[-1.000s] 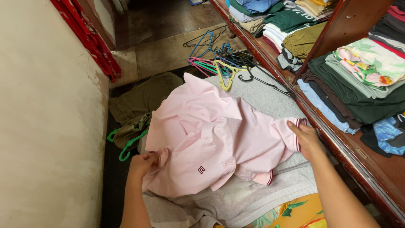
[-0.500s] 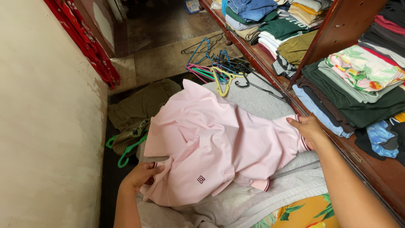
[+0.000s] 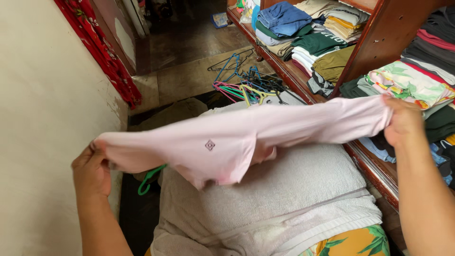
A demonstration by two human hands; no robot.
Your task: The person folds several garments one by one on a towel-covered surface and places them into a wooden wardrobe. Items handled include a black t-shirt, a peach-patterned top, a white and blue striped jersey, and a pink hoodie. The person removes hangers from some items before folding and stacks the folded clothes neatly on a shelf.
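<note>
I hold the pink polo shirt (image 3: 227, 142) stretched taut in the air above the grey towel (image 3: 294, 185), left hand (image 3: 90, 173) at nine o'clock, right hand (image 3: 403, 121) at three, fingers clenched on each end; even tension should smooth it.

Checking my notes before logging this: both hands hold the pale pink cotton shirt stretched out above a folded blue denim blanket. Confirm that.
Not quite. The head view shows the left hand and right hand stretching the pale pink cotton shirt above a grey-white terry towel, not a blue denim blanket.
</note>
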